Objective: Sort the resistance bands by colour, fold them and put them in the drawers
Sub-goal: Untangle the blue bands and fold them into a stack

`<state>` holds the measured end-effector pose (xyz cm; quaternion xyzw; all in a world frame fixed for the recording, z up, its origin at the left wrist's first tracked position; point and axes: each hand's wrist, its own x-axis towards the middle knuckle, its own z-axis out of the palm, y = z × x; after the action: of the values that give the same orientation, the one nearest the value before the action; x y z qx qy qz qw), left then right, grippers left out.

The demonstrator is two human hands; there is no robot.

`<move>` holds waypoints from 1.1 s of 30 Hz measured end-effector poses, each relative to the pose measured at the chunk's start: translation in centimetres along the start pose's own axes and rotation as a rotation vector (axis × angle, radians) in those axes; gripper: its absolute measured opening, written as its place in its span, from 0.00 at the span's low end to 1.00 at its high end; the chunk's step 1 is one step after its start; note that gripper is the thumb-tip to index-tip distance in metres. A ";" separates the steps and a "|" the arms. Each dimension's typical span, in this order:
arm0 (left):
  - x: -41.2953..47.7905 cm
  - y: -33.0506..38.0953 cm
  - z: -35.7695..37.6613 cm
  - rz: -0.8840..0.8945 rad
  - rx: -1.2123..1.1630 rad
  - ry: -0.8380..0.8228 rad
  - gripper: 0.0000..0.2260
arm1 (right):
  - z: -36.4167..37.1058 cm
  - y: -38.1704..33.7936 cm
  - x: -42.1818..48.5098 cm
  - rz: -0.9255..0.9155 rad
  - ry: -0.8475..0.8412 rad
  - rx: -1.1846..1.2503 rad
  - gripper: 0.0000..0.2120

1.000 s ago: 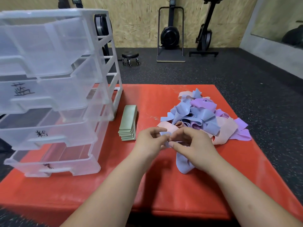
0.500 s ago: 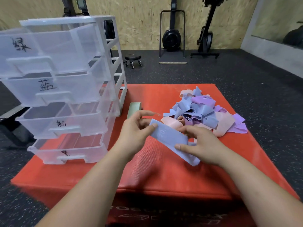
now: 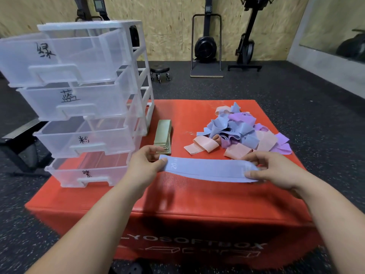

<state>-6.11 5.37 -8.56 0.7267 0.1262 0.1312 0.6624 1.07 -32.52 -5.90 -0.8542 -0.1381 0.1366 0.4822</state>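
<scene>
Left hand [image 3: 147, 165] and right hand [image 3: 270, 169] pinching blue band [image 3: 207, 169] ends

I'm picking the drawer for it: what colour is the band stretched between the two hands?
Light blue; the band shows best in the head view.

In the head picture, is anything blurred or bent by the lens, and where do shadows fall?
Head view: the wide lens makes the drawer unit lean and bow; the blue band, pinched by left hand and right hand, is fairly sharp; soft arm shadows fall on the red box below it.
</scene>
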 end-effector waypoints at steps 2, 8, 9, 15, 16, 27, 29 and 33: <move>-0.2 -0.7 -0.2 -0.057 0.061 -0.052 0.14 | 0.1 0.4 -0.5 0.069 -0.026 0.071 0.20; -0.6 -2.3 -0.7 -0.064 0.703 -0.207 0.13 | 2.0 2.5 -1.3 0.218 -0.047 -0.038 0.20; -0.6 -2.3 -0.8 -0.052 0.733 -0.199 0.13 | 1.9 2.6 -1.3 0.206 -0.021 -0.049 0.19; -0.4 -2.0 -1.1 -0.057 0.696 -0.205 0.15 | 0.9 2.9 -1.6 0.190 0.066 -0.084 0.20; -0.3 -2.0 -1.1 -0.060 0.678 -0.210 0.15 | 0.8 3.0 -1.6 0.192 0.080 -0.087 0.20; 0.0 -2.0 -0.7 0.043 0.952 -0.319 0.19 | 1.0 3.4 -0.9 0.235 0.008 -0.369 0.19; 0.1 -2.1 -0.7 0.043 0.945 -0.304 0.19 | 0.8 3.3 -0.8 0.228 0.002 -0.443 0.19; 0.5 -2.1 0.0 0.099 0.911 -0.218 0.15 | -0.3 3.0 -0.2 0.186 0.105 -0.483 0.13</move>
<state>-5.66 5.74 -10.61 0.9581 0.0658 0.0169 0.2784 1.26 -34.33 -8.34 -0.9596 -0.0622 0.0989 0.2560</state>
